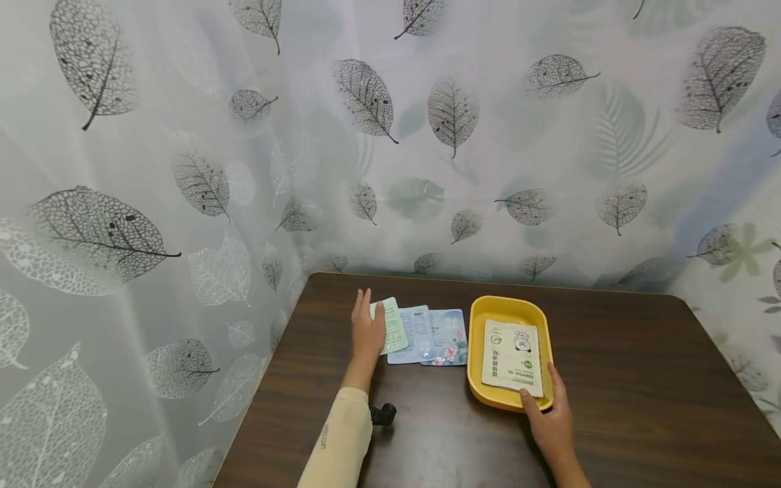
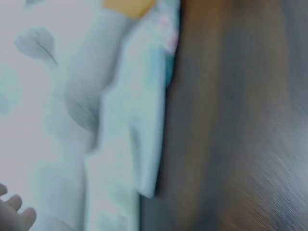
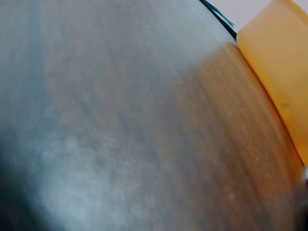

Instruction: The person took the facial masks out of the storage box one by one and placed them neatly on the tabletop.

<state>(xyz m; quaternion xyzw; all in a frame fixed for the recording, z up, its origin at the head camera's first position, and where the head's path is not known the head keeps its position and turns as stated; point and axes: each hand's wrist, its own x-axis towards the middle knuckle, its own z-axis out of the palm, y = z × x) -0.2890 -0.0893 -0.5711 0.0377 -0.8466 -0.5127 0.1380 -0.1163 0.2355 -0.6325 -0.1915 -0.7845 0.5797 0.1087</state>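
My left hand [image 1: 369,332], fingers straight, lies at the left edge of a light green flat packet [image 1: 390,327]. That packet overlaps a pale blue packet [image 1: 417,335], which in turn overlaps a blue packet with pink flowers [image 1: 448,339]; all three form a row on the table. To their right is a yellow plastic tray [image 1: 476,379] holding cream-coloured packets [image 1: 511,358], the top one printed with a panda and "ESSENTIAL OIL". With the thumb over its near right corner and the fingers along the outside, my right hand [image 1: 552,420] grips the tray.
The dark wood-grain table [image 1: 647,379] extends well to the right of the tray. A leaf-patterned curtain [image 1: 415,230] hangs along the table's back and left sides. A small black device [image 1: 383,414] sticks out beside my left wrist.
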